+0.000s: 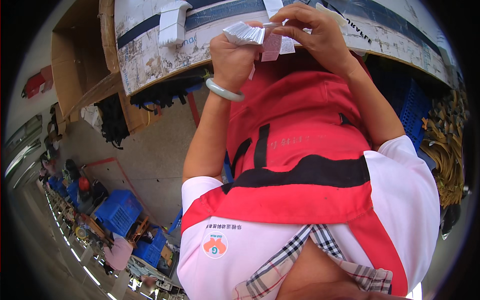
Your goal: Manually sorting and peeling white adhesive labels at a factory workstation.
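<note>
My left hand (232, 61), with a pale bangle at its wrist, is closed around a fanned stack of white labels (245, 34). Just right of the stack, my right hand (316, 34) is closed, thumb and fingers pinched together at the labels' edge. What lies between those fingertips is too small to make out. Below the pinch hang a pinkish printed slip (271, 48) and a small white printed tag (287, 46). Both hands are raised near the front edge of the worktable (145, 67).
Another stack of white labels (173, 24) lies on the table, left of my hands. An open cardboard box (80, 60) stands at the table's left. Blue crates (119, 212) are lower left, near a person in pink (120, 252). Brown strips (444, 150) hang at the right.
</note>
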The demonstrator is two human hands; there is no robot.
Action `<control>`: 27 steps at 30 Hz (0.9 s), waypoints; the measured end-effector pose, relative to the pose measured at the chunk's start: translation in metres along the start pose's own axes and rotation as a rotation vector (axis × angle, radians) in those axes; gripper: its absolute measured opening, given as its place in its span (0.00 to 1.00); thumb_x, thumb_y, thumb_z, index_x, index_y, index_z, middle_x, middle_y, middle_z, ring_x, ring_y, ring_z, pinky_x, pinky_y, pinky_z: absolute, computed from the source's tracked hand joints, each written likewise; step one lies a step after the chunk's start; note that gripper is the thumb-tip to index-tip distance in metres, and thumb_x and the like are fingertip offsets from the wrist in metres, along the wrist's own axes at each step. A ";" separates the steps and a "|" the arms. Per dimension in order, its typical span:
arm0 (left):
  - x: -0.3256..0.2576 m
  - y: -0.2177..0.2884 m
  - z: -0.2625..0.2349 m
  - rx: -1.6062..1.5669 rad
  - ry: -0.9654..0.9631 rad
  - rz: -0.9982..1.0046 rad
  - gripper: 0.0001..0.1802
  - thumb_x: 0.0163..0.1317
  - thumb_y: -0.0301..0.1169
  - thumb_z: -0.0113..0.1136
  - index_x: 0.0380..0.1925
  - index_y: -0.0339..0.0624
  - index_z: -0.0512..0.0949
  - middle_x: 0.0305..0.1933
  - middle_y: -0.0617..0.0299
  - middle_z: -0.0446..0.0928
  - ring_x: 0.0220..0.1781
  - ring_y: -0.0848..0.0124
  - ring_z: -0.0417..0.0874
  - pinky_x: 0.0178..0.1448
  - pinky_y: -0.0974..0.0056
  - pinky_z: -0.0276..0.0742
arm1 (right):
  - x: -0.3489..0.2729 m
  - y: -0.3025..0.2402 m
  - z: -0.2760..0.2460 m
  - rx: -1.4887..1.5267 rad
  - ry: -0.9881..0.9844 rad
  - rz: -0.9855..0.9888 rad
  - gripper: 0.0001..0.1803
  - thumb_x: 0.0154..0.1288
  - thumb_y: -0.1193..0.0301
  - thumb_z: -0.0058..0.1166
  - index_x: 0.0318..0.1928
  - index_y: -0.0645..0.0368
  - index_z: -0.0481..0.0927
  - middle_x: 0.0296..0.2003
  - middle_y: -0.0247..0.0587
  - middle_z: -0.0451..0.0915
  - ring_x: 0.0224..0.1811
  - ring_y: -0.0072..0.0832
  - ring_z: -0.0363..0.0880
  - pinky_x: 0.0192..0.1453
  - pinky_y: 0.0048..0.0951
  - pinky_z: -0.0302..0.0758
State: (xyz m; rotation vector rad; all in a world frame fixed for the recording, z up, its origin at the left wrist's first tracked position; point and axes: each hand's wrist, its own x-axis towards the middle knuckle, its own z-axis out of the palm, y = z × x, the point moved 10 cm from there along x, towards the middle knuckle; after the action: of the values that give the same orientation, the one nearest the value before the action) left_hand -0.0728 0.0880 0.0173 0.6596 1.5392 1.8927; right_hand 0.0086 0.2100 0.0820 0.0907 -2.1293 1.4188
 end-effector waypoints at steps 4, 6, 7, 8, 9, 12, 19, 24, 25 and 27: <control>-0.004 -0.001 0.000 0.000 0.052 -0.048 0.09 0.57 0.24 0.68 0.38 0.35 0.84 0.24 0.63 0.80 0.22 0.80 0.78 0.25 0.75 0.70 | -0.016 0.015 0.007 -0.087 -0.100 0.265 0.08 0.66 0.74 0.58 0.43 0.62 0.82 0.38 0.33 0.79 0.39 0.18 0.78 0.44 0.18 0.76; -0.005 0.004 0.002 0.053 0.028 0.003 0.09 0.58 0.23 0.67 0.39 0.35 0.84 0.24 0.63 0.80 0.22 0.80 0.78 0.25 0.75 0.71 | -0.015 0.015 0.007 -0.078 -0.106 0.243 0.07 0.66 0.74 0.58 0.43 0.62 0.82 0.38 0.33 0.79 0.39 0.17 0.77 0.43 0.18 0.76; -0.005 0.003 0.002 0.053 0.026 0.002 0.09 0.58 0.23 0.67 0.39 0.35 0.84 0.24 0.63 0.80 0.22 0.80 0.78 0.25 0.75 0.71 | -0.015 0.013 0.007 -0.072 -0.109 0.222 0.07 0.66 0.75 0.57 0.43 0.62 0.82 0.37 0.32 0.79 0.38 0.17 0.77 0.43 0.18 0.76; -0.005 0.007 0.004 0.065 0.003 0.064 0.08 0.58 0.23 0.67 0.39 0.35 0.84 0.24 0.63 0.80 0.22 0.80 0.78 0.25 0.75 0.71 | -0.015 0.012 0.006 -0.073 -0.106 0.223 0.07 0.66 0.75 0.57 0.43 0.62 0.82 0.37 0.32 0.79 0.38 0.17 0.77 0.43 0.18 0.76; -0.006 0.012 0.005 0.077 -0.017 0.125 0.08 0.59 0.23 0.66 0.39 0.35 0.84 0.24 0.63 0.80 0.22 0.80 0.78 0.25 0.75 0.71 | -0.017 0.015 0.008 -0.036 -0.119 0.281 0.07 0.66 0.75 0.57 0.43 0.62 0.82 0.37 0.32 0.79 0.38 0.17 0.77 0.43 0.18 0.76; -0.007 0.009 0.003 0.116 0.001 0.113 0.07 0.59 0.22 0.65 0.38 0.35 0.84 0.24 0.64 0.80 0.23 0.80 0.77 0.25 0.75 0.70 | -0.018 0.017 0.010 -0.013 -0.153 0.358 0.06 0.67 0.74 0.57 0.42 0.62 0.82 0.37 0.31 0.78 0.37 0.16 0.77 0.42 0.17 0.75; -0.007 -0.022 0.005 -0.078 -0.085 -0.164 0.06 0.61 0.26 0.64 0.36 0.34 0.82 0.27 0.61 0.81 0.26 0.78 0.80 0.28 0.74 0.73 | -0.037 0.036 0.025 0.269 -0.356 0.692 0.07 0.65 0.70 0.60 0.38 0.61 0.81 0.31 0.27 0.76 0.32 0.13 0.72 0.37 0.16 0.69; -0.020 -0.041 0.026 -0.488 -0.186 -0.464 0.16 0.62 0.36 0.67 0.41 0.35 0.78 0.32 0.53 0.83 0.26 0.72 0.81 0.27 0.72 0.75 | -0.031 0.018 0.041 0.336 -0.347 0.646 0.07 0.65 0.69 0.61 0.37 0.60 0.82 0.30 0.27 0.76 0.30 0.14 0.68 0.35 0.17 0.67; -0.022 -0.040 0.034 -0.521 -0.262 -0.471 0.17 0.63 0.38 0.66 0.43 0.36 0.77 0.33 0.55 0.82 0.27 0.71 0.81 0.30 0.71 0.77 | -0.026 0.024 0.034 0.169 -0.263 0.566 0.08 0.65 0.68 0.60 0.37 0.60 0.82 0.31 0.27 0.76 0.30 0.13 0.68 0.36 0.17 0.67; -0.019 -0.046 0.035 -0.491 -0.263 -0.415 0.17 0.64 0.38 0.64 0.43 0.36 0.77 0.33 0.57 0.81 0.29 0.71 0.82 0.32 0.70 0.78 | -0.024 0.030 0.029 0.157 -0.203 0.461 0.09 0.66 0.67 0.60 0.41 0.60 0.83 0.34 0.28 0.77 0.32 0.14 0.69 0.36 0.18 0.67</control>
State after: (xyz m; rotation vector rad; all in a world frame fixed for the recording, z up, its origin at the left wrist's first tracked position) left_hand -0.0288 0.1044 -0.0207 0.3179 0.9075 1.6876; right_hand 0.0060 0.1918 0.0378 -0.2210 -2.2962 1.9104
